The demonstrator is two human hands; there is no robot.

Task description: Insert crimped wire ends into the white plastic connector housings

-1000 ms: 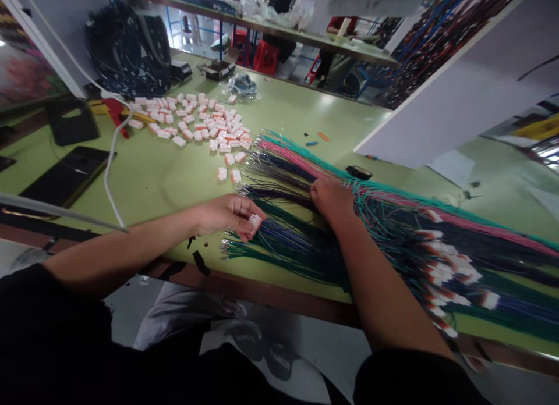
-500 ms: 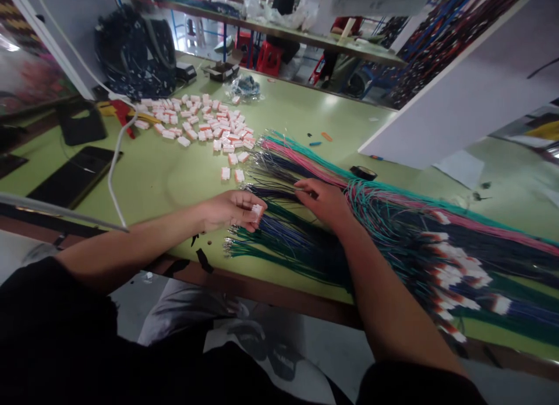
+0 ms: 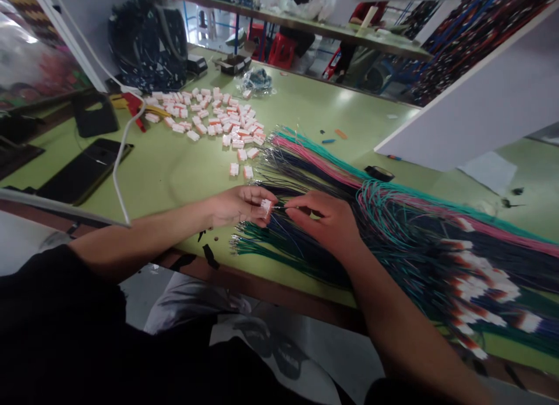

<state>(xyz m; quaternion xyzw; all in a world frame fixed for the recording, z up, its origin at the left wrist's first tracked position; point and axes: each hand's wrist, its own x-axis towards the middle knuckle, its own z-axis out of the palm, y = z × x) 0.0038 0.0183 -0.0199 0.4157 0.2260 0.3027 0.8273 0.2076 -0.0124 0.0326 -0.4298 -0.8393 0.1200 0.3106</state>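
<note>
Connector: one white piece [image 3: 265, 207] with orange on it, raised above the table [image 3: 161, 172], facing the right hand.
Left hand: the hand [image 3: 233, 207] has thumb and fingers clamped on the connector. A steady pinch at the sides, clear of the face that meets the wire, would serve best.
Right hand: the hand [image 3: 327, 219] has thumb and forefinger pinched together on a thin dark wire [image 3: 278, 207], close to its end.
Wire tip: at the connector's near face. Whether it is seated in a slot or only touching cannot be told.
Alignment: wire and connector want to lie in one straight line, the tip square to its slot, so the metal end neither catches nor bends.
Pressure: light and even, from a grip just behind the metal end; a longer free length would likely buckle.
Check: a gentle backward tug would show whether the tip holds.
Loose wires: teal [image 3: 323, 152], pink [image 3: 318, 162] and green [image 3: 262, 249] among dark ones, fanned across the table, ends toward the left hand. Sorted ends make the right colour easier to pick.
Spare connectors: a scattered heap [image 3: 231, 117] beyond the left hand.
Wired connectors: a cluster [image 3: 471, 286] beside the right forearm, among the wires.
Tape: a black roll [image 3: 379, 173] beyond the wires.
</note>
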